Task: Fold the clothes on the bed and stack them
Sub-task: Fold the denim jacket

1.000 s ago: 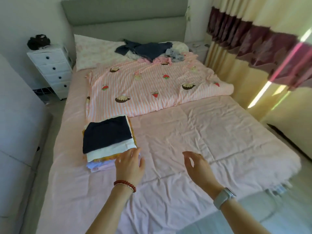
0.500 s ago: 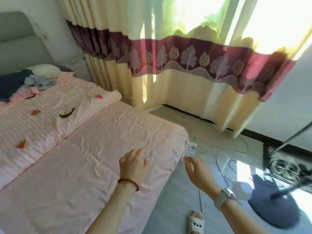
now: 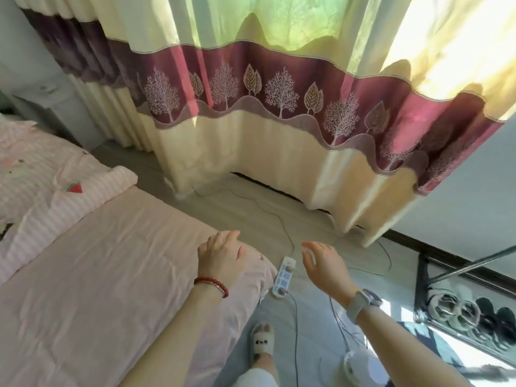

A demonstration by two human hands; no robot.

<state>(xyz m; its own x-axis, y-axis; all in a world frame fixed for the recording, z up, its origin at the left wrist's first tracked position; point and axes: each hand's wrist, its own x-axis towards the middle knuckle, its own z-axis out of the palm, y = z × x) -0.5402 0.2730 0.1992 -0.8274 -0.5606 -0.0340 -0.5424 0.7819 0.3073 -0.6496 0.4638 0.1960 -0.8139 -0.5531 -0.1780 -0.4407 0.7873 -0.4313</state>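
Pink sheet fills the near left, a bare stretch of bed running away from the person toward the upper left, its foot corner rounding off just under the left hand. That hand hangs over the corner, palm down, fingers loose and lightly spread, holding nothing; a red bead bracelet circles the wrist. The right hand is out over the floor beside the bed, fingers straight and fanned, thumb apart, also holding nothing, with a pale watch on the wrist.

Down below, one foot in a white slipper stands on the grey floor next to the bed. Between the two hands a white power strip lies on the floor, long axis running away from the person, a plug at its near end and thin cables trailing off toward the window.

Further up the bed, a pink-and-white striped quilt lies rumpled across the mattress, a watermelon patch showing near its edge. No folded stack and no loose clothes are in sight from here; only the quilt and sheet show.

Beyond, a cream curtain with a maroon band of trees and leaves hangs to the floor, sunlit from behind. At far right a dark metal stand sits against the wall.
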